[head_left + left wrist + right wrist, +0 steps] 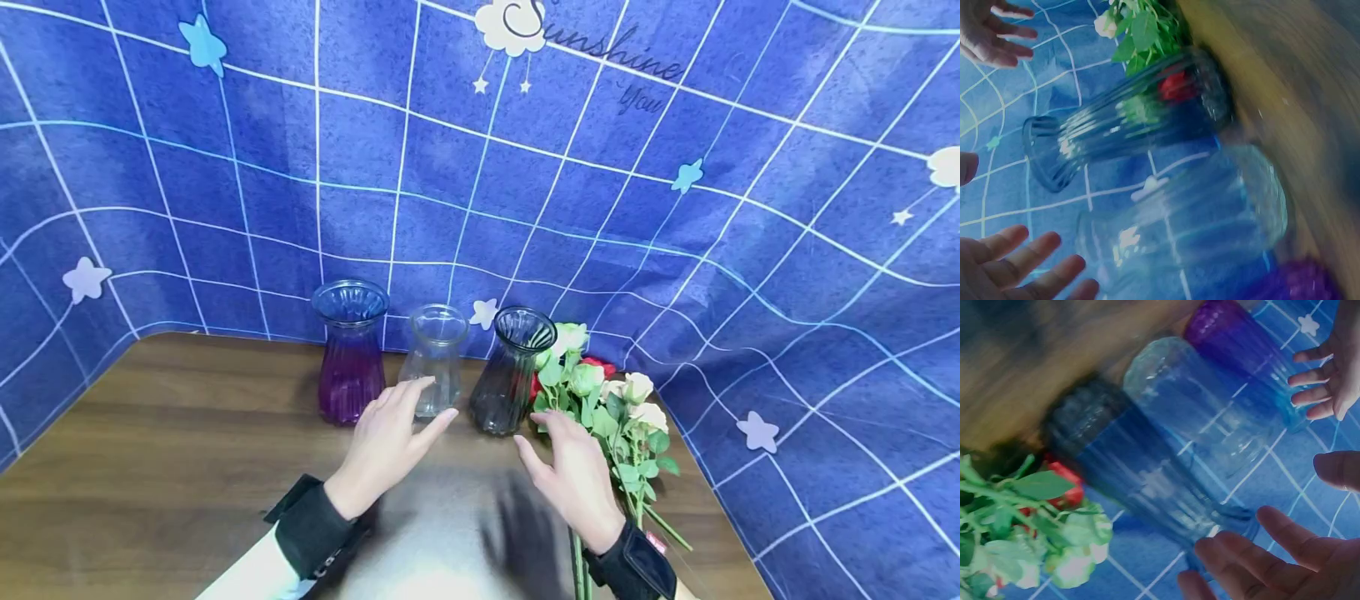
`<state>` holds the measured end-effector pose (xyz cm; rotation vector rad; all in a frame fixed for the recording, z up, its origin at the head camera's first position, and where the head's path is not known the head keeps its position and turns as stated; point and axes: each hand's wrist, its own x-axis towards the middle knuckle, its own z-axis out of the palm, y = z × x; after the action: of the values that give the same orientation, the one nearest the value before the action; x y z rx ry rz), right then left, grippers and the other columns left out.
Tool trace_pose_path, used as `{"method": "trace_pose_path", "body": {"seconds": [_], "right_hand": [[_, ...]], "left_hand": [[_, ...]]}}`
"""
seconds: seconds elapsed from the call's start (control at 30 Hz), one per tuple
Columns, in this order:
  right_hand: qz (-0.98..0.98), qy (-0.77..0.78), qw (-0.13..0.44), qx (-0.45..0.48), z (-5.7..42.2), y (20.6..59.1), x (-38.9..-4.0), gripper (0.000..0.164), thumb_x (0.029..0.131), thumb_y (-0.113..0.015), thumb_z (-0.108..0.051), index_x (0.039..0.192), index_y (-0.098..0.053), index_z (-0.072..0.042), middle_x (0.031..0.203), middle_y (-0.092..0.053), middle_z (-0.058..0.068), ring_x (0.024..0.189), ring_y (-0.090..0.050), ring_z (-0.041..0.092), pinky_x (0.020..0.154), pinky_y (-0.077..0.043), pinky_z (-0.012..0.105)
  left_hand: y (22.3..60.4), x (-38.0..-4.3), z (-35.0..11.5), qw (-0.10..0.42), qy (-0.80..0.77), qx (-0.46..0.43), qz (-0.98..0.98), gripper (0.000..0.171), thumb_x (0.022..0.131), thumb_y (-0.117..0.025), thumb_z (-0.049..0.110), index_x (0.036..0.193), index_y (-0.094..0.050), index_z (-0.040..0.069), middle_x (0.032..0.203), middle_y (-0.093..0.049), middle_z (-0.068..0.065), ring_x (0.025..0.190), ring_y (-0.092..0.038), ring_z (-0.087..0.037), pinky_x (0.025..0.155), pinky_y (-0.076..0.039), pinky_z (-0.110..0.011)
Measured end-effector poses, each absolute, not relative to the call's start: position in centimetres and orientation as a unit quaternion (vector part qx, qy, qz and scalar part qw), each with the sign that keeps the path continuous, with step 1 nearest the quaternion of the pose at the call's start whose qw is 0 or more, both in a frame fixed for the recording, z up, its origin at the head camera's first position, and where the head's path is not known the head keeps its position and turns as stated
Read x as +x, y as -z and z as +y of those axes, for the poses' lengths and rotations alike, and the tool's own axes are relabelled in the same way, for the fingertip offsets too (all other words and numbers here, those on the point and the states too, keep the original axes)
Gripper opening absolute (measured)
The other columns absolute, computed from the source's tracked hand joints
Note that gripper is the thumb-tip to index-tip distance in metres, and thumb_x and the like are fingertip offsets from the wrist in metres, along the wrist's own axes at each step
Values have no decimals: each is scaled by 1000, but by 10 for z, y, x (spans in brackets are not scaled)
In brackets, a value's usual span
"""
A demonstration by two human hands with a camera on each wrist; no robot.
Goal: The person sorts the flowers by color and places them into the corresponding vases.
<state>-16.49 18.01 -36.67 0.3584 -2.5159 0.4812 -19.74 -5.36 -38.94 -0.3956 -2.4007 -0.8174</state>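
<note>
My left hand (393, 437) hovers by the clear vase (438, 354); left of it, the purple vase (350, 375); right, the gray vase (502, 390), flowers (588, 379) and my right hand (577, 475). Both empty, fingers apart: I'm probably reaching; gripping calls for curling.

A draped tabletop corner: blue cloth (277, 212), printed with pale grid lines (317, 125), stars (202, 44), clouds (502, 25) and the lettering "Sunshine You" (613, 55), hangs behind and beside a wood-grain table (187, 467). Whether this is a home, shop or studio cannot be told.
</note>
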Motion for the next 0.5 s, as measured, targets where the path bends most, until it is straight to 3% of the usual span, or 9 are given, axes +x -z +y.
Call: {"method": "trace_pose_path", "body": {"seconds": [0.27, 0.5], "right_hand": [[-947, -197, 241, 76, 206, 375, -161, 27, 84, -68, -31, 103, -68, -12, 96, -69, 5, 86, -65, 20, 71, -53, 37], [-952, -200, 230, 39, 226, 387, -166, 15, 82, -69, -26, 91, -70, -14, 77, -65, -2, 66, -59, 10, 53, -44, 22]], "left_hand": [[399, -234, -19, 264, 381, -170, -869, 47, 86, -63, 44, 119, -59, 11, 111, -65, -7, 103, -61, -23, 88, -50, -40], [406, -261, 7, 230, 432, -173, -855, 52, 86, -65, 40, 122, -55, 5, 118, -61, -11, 111, -57, -27, 94, -48, -41]]}}
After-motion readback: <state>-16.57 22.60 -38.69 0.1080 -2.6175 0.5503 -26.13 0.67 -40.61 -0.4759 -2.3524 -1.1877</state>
